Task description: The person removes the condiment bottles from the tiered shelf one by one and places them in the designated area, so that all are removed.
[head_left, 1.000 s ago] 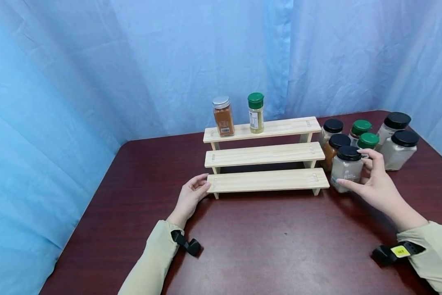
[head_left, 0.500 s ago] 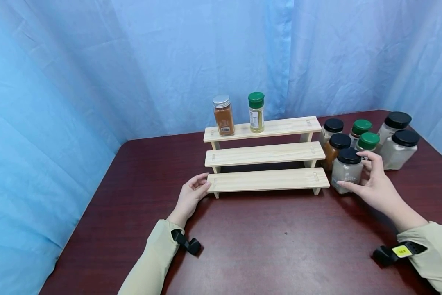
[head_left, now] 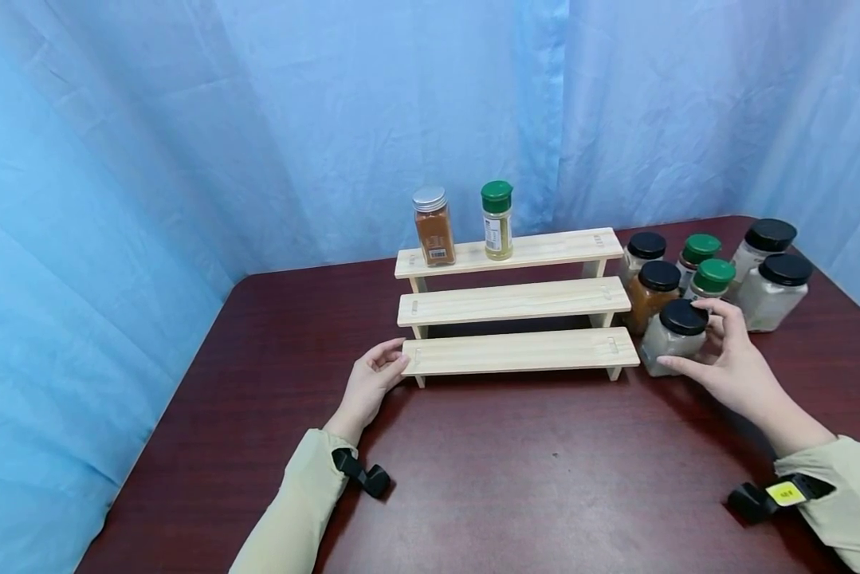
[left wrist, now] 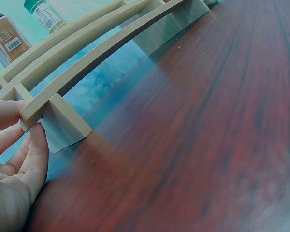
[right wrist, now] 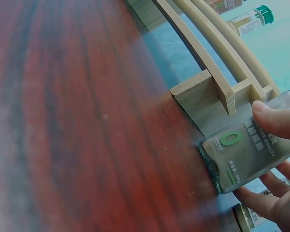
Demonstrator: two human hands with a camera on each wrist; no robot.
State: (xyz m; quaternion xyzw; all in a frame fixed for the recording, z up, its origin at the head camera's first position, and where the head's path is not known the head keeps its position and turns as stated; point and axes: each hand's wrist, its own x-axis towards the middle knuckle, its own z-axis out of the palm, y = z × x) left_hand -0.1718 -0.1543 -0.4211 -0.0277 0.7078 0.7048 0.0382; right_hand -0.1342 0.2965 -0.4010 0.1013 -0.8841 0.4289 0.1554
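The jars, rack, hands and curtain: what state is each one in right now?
Rack: standing, two jars on its top shelf
Left hand: pinching the rack's lowest shelf at its left end
Right hand: holding the grey jar
Grey jar: lid on, exact tilt unclear
Silver-lidded jar: closed, upright
Green-lidded jar on the rack: closed, upright
Six other jars: lids on, upright
Curtain: hanging, lightly creased

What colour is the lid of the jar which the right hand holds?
The lid is black; it shows best in the head view.
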